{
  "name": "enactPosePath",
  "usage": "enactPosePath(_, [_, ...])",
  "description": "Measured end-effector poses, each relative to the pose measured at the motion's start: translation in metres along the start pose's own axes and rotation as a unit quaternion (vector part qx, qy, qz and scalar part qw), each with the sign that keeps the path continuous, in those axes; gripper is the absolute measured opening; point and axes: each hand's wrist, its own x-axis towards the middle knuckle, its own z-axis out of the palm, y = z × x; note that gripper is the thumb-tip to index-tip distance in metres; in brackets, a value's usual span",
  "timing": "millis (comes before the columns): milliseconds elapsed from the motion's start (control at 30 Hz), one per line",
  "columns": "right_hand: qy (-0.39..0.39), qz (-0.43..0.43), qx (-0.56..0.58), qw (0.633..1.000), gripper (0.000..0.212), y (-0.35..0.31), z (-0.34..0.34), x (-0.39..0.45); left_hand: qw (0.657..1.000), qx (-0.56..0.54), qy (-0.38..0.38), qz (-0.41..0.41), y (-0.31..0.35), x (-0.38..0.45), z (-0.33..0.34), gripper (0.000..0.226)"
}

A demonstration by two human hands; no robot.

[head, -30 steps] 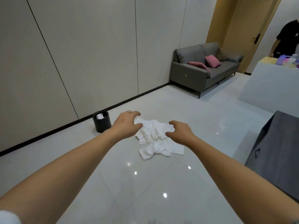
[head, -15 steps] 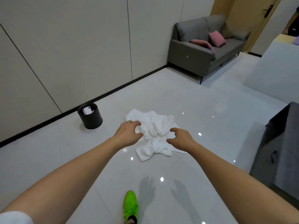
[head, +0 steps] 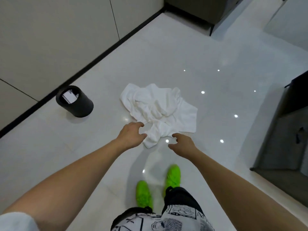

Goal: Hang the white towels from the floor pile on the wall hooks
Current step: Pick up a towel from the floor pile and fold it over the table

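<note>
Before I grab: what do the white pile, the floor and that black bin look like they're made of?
White towel pile: soft cloth, probably terry; it lies crumpled in matte folds. Floor: glossy polished tile, mirroring ceiling lights, with faint joints. Black bin: matte, smooth, likely plastic or coated metal.

Glossy pale tile floor (head: 191, 52) with ceiling-light glints, black bin (head: 75, 101) by beige panel wall (head: 50, 39), black skirting (head: 100, 55) behind bin, dark cabinet (head: 286, 130) far right of bin

My white towels (head: 158, 110) lie in one crumpled heap on the glossy pale floor at my twelve o'clock, just past my fingertips. The cloth is rumpled and folded over itself, so I cannot count the pieces. A twisted tail of it trails toward six o'clock, between my wrists.
</note>
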Motion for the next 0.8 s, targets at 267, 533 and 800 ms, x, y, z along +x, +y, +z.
enactPosePath(267, [-0.073,0.047,0.01,0.996,0.061,0.026,0.003,0.142,0.994,-0.024,-0.041,-0.095,-0.009,0.112,0.03,0.05])
enactPosePath(533, [-0.145,0.097,0.043,0.984,0.058,0.051,0.015,0.263,0.98,-0.028,-0.087,-0.179,-0.01,0.226,0.06,0.047])
enactPosePath(800, [-0.147,0.145,0.057,0.977,0.047,0.089,0.079,0.376,0.97,-0.06,-0.122,-0.2,-0.054,0.323,0.131,0.042])
